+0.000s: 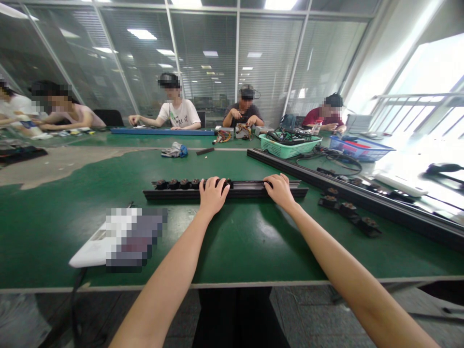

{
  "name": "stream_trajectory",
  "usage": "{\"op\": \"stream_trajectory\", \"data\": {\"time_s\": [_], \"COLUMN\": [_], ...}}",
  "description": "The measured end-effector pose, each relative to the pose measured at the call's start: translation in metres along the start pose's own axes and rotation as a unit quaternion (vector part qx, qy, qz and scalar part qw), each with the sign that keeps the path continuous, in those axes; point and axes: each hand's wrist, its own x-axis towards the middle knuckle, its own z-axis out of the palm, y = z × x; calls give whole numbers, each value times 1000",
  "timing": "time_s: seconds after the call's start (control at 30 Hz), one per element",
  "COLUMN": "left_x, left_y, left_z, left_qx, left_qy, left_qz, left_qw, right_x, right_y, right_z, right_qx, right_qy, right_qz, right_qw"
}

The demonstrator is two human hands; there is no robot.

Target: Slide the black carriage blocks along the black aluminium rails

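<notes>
From the head camera, a black aluminium extrusion rail (224, 193) lies straight ahead of the person on a green-topped workbench (61, 241), its long axis running crosswise, left to right, and square to both forearms. The left hand (213, 195) sits near the rail's middle, its fingers curled over the top and against the last of a row of dark fittings with bronze-coloured tops (181, 184). That row runs off to the left, so this hand is the nearer one to the fittings. The right hand (279, 191) lies further along, toward the rail's right end, its fingers draped over the top with no fitting visible beneath them. Neither hand looks tightly clenched, but I cannot tell whether they grip the rail or only rest on it. To the right, a second black rail (290, 169) runs diagonally, with similar fittings (366, 226) lying loose near it. A white object (85, 253) on the left is mostly pixelated and cannot be identified. The hands cover part of the rail, the rail's far side is out of sight, and window glare washes out the bench's right edge.
</notes>
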Motion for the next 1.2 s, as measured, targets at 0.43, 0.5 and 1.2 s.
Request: {"op": "stream_trajectory", "data": {"time_s": [0.43,0.5,1.2], "left_x": [0,0,0], "left_y": [0,-1,0], "left_z": [1,2,1], "left_qx": [-3,-3,1], "left_qy": [1,2,1], "left_qz": [0,1,2], "left_qw": [1000,1000,1000], "right_x": [1,1,2], "right_y": [4,5,14], "right_z": [1,1,2], "right_qx": [31,32,44], "right_qy": [-12,-10,-2], "right_qz": [-2,0,22], "right_qw": [999,999,999]}}
